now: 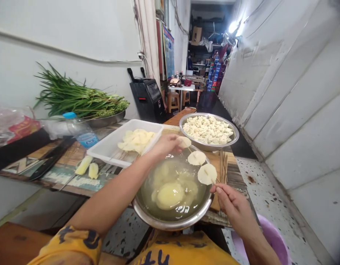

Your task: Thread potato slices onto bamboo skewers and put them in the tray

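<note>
A wooden skewer threaded with three thin potato slices (207, 174) spans the space between my hands, over a metal basin (170, 223). My right hand (233, 204) pinches the skewer's near end at the basin's right rim. At its far end, the fingers of my left hand (168, 145) close on the last potato slice (184, 142). Cloudy water fills the basin, with pale potato slices (170, 195) lying in it. To the left, a white plastic tub (103, 152) holds more skewered slices (136, 140). Bare skewers (224, 167) lie right of the basin.
A metal bowl of cauliflower pieces (208, 129) stands behind the basin. On the left are a water bottle (81, 130), a long knife (51, 158), two vegetable pieces (84, 165) and a heap of green stalks (78, 97). A purple bucket (274, 235) sits on the floor at right.
</note>
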Available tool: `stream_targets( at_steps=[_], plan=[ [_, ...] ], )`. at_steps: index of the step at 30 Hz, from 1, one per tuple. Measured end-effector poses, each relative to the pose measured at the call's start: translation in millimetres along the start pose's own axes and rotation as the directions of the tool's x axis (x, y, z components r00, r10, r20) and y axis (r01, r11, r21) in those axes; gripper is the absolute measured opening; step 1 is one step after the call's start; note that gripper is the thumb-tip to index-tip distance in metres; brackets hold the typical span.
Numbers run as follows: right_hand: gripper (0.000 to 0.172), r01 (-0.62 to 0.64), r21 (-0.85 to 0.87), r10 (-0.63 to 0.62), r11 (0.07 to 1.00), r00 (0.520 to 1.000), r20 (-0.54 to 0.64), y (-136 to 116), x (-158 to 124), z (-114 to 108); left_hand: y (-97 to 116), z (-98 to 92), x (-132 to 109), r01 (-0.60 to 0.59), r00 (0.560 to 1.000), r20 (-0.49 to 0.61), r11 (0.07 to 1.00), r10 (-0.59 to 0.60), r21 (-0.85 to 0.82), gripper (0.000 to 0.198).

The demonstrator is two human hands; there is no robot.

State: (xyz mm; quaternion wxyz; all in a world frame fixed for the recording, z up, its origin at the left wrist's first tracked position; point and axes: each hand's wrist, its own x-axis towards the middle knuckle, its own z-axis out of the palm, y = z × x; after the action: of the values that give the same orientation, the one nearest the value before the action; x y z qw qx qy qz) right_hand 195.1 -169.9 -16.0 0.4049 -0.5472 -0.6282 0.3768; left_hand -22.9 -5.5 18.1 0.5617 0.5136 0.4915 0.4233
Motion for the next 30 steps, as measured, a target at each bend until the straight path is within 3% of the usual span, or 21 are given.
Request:
stream_targets(
  at_steps=[4,9,17,22,26,30],
  plan=[
    [0.029,0.048,-0.084,-0.047,0.995,0.999,0.014,-2.9,-0.9,2.0,-2.4,-2.2,2.4,-0.086,0.981,-0.177,0.994,0.073,-0.064,0.018],
    [0.030,0.032,-0.097,-0.031,0.995,0.999,0.008,-0.1,-2.4,2.8,-1.0,-2.6,1.3,-0.124,0.962,-0.260,0.982,0.082,-0.146,0.018],
    [0.029,0.026,-0.117,-0.031,0.993,0.999,-0.035,1.0,-1.8,1.7,-1.4,-1.5,0.8,-0.154,0.957,-0.267,0.977,0.110,-0.149,0.020],
    [0.029,0.014,-0.103,-0.017,0.995,0.999,-0.034,-1.2,-1.0,1.4,-3.4,-1.4,-0.7,-0.223,0.942,-0.259,0.975,0.212,-0.013,0.027],
    [0.028,-0.057,0.057,0.058,0.997,0.998,-0.018,-0.7,1.0,4.6,-6.7,-1.9,-2.8,-0.333,0.898,-0.214,0.911,0.385,0.241,0.024],
    [0.028,-0.167,0.380,0.151,0.910,0.986,0.070,1.2,4.3,9.3,-6.4,0.8,-4.6,-0.336,0.899,-0.180,0.892,0.400,0.304,0.022]
  ],
)
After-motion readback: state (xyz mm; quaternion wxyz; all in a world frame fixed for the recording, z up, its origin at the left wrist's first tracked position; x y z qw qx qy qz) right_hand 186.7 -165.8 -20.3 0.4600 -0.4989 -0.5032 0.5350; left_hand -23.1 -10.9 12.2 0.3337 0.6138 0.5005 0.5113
